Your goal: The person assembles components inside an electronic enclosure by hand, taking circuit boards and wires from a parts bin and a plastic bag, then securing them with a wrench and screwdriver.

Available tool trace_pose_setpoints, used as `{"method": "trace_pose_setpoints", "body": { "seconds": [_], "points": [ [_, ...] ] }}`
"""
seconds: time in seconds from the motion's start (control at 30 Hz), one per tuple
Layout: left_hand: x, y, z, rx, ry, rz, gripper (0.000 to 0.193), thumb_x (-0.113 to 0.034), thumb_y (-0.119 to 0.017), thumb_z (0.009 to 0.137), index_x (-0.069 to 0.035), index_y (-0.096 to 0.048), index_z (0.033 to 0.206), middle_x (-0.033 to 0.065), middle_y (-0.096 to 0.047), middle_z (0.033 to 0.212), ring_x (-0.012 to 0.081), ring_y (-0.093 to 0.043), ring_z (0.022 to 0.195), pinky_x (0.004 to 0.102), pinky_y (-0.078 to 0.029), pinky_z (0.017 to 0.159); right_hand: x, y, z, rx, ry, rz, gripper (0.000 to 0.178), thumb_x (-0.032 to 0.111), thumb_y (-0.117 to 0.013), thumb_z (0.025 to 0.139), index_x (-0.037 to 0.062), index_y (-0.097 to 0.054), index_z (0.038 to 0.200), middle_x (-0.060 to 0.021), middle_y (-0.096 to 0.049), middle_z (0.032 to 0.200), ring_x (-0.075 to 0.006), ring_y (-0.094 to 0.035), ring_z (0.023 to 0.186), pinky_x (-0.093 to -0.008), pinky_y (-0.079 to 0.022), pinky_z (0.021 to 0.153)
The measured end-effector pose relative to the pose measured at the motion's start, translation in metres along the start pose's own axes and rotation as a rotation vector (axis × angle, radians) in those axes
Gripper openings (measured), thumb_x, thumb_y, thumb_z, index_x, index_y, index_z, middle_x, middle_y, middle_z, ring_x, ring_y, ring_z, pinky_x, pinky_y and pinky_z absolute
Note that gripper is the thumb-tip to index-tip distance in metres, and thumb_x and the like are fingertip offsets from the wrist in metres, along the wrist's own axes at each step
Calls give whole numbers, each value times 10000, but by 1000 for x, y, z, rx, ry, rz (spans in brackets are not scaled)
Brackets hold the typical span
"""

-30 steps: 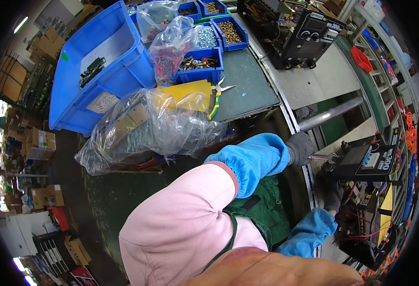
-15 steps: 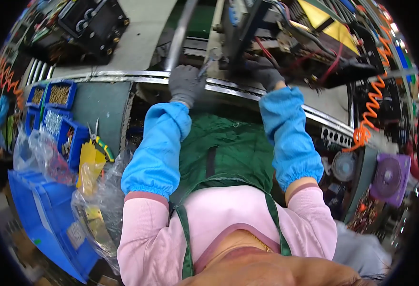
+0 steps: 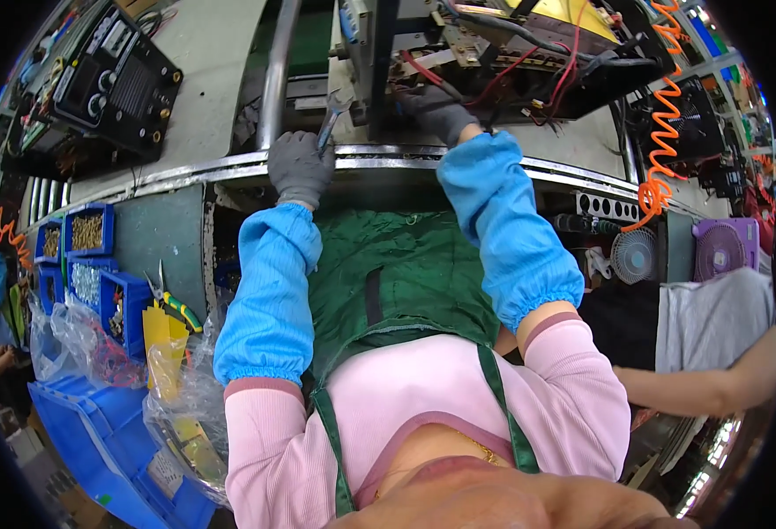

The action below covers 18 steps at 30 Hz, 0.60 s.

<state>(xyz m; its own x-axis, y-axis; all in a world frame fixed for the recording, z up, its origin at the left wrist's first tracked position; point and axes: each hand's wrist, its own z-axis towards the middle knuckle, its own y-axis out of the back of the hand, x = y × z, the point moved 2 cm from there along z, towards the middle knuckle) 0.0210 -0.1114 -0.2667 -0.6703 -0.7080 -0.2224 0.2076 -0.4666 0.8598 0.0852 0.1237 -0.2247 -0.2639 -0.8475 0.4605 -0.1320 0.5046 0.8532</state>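
Observation:
My left hand (image 3: 302,167), in a grey glove, rests by the metal rail with its fingers closed on an open-ended wrench (image 3: 336,106). The wrench's jaw points away from me, beside the upright of an open machine chassis (image 3: 379,70). My right hand (image 3: 439,115), also gloved in grey, reaches in at the chassis's near lower edge. Its fingers are bent together near the foot of the upright, their tips lost among dark parts. Red wires (image 3: 432,72) and a thick grey cable run just above that hand.
A black boxed machine (image 3: 110,93) with knobs stands at far left. Blue bins (image 3: 88,231) of small hardware, pliers (image 3: 176,304) and a blue crate (image 3: 115,441) lie left. A coiled orange hose (image 3: 661,115) hangs right, near a purple fan (image 3: 725,247). Another person's arm (image 3: 705,388) shows at right.
The view has shifted, so the bench and chassis sit differently in the picture. The wrench stays in my left hand and my right hand stays at the chassis. Another person's arm has appeared at right.

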Motion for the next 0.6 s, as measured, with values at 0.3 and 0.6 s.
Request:
{"method": "trace_pose_setpoints", "body": {
  "seconds": [0.3,0.6],
  "points": [
    [0,0,-1,1,-2,8,278,-315,-668,762,-69,-600,651,122,-611,728,325,-587,742,453,-458,662,-11,-25,32,-192,23,-33,320,249,-445,923,172,-616,1182,-146,-650,1047,-323,-631,958,-384,-496,838],
    [-3,0,-1,-9,14,4,285,-317,-652,781,-61,-603,667,117,-592,710,324,-579,745,453,-448,661,6,-4,1,-203,2,359,379,392,-493,865,107,-673,1040,-175,-672,998,-348,-633,927,-398,-487,815]
  ]
}}
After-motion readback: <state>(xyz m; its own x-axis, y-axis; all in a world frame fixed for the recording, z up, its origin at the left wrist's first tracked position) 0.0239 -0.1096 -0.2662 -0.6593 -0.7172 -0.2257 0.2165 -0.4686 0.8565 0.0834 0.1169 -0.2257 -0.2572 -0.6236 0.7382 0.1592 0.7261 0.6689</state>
